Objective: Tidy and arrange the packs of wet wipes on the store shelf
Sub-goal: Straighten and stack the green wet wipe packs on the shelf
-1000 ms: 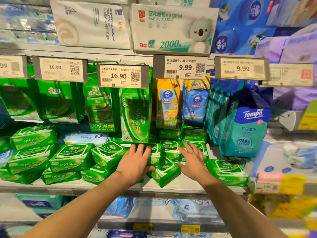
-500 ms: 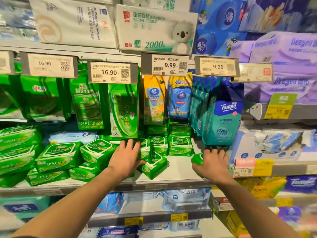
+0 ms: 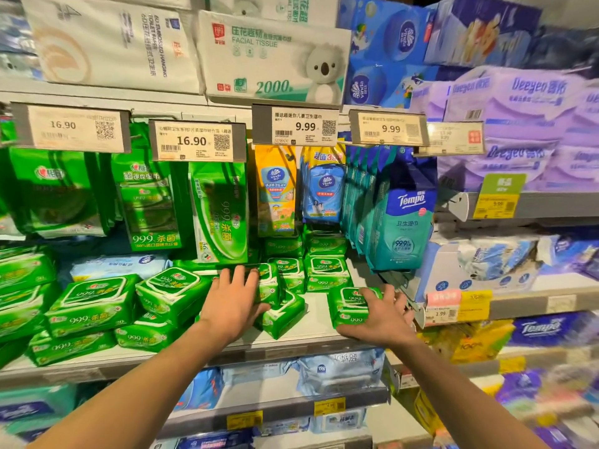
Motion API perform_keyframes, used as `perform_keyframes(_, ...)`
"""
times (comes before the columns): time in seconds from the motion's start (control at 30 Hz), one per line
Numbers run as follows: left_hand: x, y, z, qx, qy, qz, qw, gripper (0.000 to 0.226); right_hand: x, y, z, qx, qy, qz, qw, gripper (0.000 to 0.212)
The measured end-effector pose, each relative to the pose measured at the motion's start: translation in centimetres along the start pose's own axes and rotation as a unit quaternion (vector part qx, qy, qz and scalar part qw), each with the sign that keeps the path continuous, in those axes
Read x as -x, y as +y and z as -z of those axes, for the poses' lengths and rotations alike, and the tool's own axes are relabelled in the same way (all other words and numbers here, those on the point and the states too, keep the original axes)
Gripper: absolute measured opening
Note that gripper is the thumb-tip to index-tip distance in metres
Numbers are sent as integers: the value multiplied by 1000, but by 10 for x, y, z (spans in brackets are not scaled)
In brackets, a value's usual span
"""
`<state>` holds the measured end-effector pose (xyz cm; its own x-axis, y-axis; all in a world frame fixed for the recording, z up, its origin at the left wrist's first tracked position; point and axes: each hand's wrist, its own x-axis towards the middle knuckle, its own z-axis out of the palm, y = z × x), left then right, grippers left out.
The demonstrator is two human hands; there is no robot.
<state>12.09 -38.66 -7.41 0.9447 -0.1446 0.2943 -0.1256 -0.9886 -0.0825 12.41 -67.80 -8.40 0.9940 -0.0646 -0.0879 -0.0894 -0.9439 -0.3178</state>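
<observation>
While hanging Tempo packs [image 3: 402, 228] crowd above, right hand [image 3: 381, 315] grip around green pack [image 3: 348, 307], left hand [image 3: 231, 303] flat.

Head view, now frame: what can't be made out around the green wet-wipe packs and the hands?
- Green plastic wipe pack under the right hand: its right end, hidden by the hand.
- Stacked green packs beneath the left hand: labels covered by the hand.
- Purple tissue packs, far right: print smeared by blur.
- Small yellow price tags on the lower shelf: too small to read.
</observation>
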Motion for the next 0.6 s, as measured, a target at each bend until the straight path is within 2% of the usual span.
perform_keyframes(0.1,1,1,1,7,-5,3,1000,77,-1,-9,-13,-71,29,-47,996,102)
perform_keyframes(0.23,1,2,3,35,-24,18,999,81,-1,-21,-27,-26,81,-67,994,102)
perform_keyframes(0.37,1,5,4,39,-21,26,999,76,-4,-20,-26,24,62,-72,995,117)
perform_keyframes(0.43,2,6,3,35,-18,32,999,74,-5,-23,-28,50,56,-75,994,117)
perform_keyframes(0.53,2,7,2,37,-13,30,999,74,-5,-29,-31,59,84,-73,992,102)
perform_keyframes(0.6,1,7,2,32,-14,21,999,75,-7,-29,-32,26,114,-55,992,87)
